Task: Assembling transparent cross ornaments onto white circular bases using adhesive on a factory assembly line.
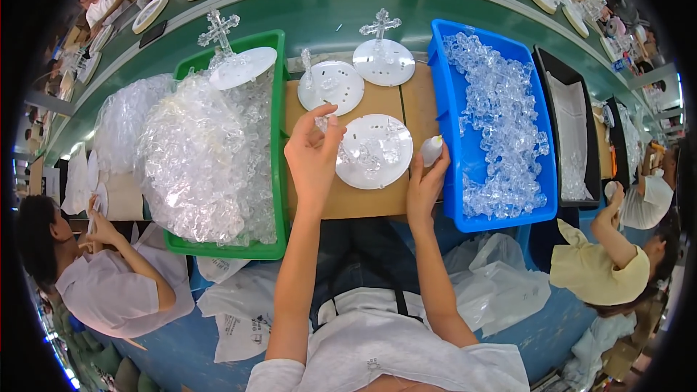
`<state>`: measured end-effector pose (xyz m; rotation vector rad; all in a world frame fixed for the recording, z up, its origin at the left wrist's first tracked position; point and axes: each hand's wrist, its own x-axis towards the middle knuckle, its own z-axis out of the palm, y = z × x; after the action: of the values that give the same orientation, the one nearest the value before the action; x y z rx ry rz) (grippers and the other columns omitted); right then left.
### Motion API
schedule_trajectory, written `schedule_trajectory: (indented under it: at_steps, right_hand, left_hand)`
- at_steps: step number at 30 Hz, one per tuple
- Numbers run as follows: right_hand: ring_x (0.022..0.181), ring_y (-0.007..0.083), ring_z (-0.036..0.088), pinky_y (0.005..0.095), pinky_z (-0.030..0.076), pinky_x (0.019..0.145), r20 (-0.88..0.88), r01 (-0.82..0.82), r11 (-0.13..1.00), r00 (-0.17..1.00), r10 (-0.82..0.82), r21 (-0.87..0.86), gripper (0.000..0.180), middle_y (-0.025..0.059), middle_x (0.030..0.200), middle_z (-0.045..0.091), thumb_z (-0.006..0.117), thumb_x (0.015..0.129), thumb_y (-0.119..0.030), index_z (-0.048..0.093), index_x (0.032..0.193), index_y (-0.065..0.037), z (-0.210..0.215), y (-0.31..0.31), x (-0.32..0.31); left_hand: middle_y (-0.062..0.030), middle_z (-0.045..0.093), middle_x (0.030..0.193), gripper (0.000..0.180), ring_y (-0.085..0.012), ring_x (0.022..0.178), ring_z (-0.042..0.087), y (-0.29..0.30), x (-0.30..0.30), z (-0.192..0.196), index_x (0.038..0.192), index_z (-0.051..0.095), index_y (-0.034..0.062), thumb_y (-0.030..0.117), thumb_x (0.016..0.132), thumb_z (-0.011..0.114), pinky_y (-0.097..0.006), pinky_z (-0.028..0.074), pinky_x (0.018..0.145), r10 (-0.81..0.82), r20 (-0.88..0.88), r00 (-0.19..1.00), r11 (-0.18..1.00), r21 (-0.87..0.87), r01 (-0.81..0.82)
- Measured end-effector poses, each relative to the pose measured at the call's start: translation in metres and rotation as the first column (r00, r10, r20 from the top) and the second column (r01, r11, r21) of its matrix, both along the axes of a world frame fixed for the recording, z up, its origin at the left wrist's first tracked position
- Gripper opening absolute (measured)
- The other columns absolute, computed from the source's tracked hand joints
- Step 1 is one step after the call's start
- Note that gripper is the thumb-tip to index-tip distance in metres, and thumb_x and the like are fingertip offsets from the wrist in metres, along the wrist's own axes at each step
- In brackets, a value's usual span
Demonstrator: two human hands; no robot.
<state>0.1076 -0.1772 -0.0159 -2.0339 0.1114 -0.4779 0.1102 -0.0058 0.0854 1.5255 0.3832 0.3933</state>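
Observation:
My left hand (314,154) is raised over the left edge of a round white disc (388,163), its thumb and fingers pinching a small clear plastic piece (321,123). Small clear parts lie on that disc; their exact shape is hard to make out. Beside the disc's right edge, my right hand (427,187) grips a small white squeeze bottle (431,150), its yellowish tip pointing up. Behind lie two more discs: one (347,96) with a clear upright post at its left, the other (396,72) bearing a clear ornate cross (380,25).
On my left a green bin (279,196) holds clear plastic pieces and bags, with a cross-topped disc (247,67) resting on it. A blue bin (454,123) of clear pieces stands right, beside a black tray (592,174). Cardboard (341,207) covers my work surface. Co-workers sit on both sides.

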Motion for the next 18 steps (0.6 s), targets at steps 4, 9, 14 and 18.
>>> schedule_trajectory:
  at_steps: [4, 9, 14, 18]
  right_hand:
    - [0.123, 0.0386, 0.04, 0.0421, 0.032, 0.102, -0.046, 0.032, 0.999, 0.999, -0.03, 0.032, 0.054, 0.026, 0.133, 0.039, 0.053, 0.093, -0.021, 0.028, 0.136, 0.001, 0.003, 0.001, -0.001]
    - [0.129, 0.0404, 0.033, 0.0422, 0.029, 0.106, -0.049, -0.003, 0.991, 0.999, -0.003, -0.134, 0.064, 0.0279, 0.14, 0.031, 0.056, 0.09, -0.016, 0.02, 0.139, 0.004, 0.002, -0.004, -0.008]
    - [0.129, 0.0367, 0.035, 0.0408, 0.027, 0.106, -0.078, -0.067, 0.991, 0.995, 0.058, -0.112, 0.064, 0.0243, 0.138, 0.036, 0.058, 0.088, -0.015, 0.024, 0.139, 0.002, 0.009, -0.009, -0.039]
    - [0.112, 0.0286, 0.049, 0.0351, 0.04, 0.092, -0.077, -0.165, 0.966, 0.985, 0.153, -0.2, 0.048, 0.0159, 0.124, 0.05, 0.065, 0.083, -0.012, 0.048, 0.126, -0.002, 0.03, -0.017, -0.073]
  left_hand:
    - [-0.0088, 0.063, 0.107, 0.02, -0.0142, 0.077, 0.062, -0.002, -0.003, -0.01, 0.102, 0.064, 0.0021, 0.008, 0.084, 0.062, -0.024, 0.051, 0.063, 0.033, 0.091, 0.995, 0.976, 0.212, -0.051]
    - [-0.0075, 0.059, 0.116, 0.019, -0.006, 0.075, 0.056, -0.006, -0.016, -0.016, 0.103, 0.063, 0.0007, 0.007, 0.085, 0.061, -0.02, 0.049, 0.06, -0.041, 0.078, 0.996, 0.943, 0.332, 0.013]
    - [-0.0077, 0.061, 0.113, 0.02, -0.0096, 0.083, 0.057, -0.008, -0.023, -0.025, 0.101, 0.066, 0.0047, 0.004, 0.081, 0.062, -0.02, 0.049, 0.06, -0.033, 0.069, 0.997, 0.91, 0.415, 0.001]
    - [-0.0079, 0.06, 0.112, 0.021, -0.009, 0.079, 0.057, -0.001, -0.028, -0.036, 0.101, 0.066, 0.0054, 0.004, 0.081, 0.062, -0.02, 0.046, 0.056, -0.082, 0.103, 0.991, 0.863, 0.504, 0.019]
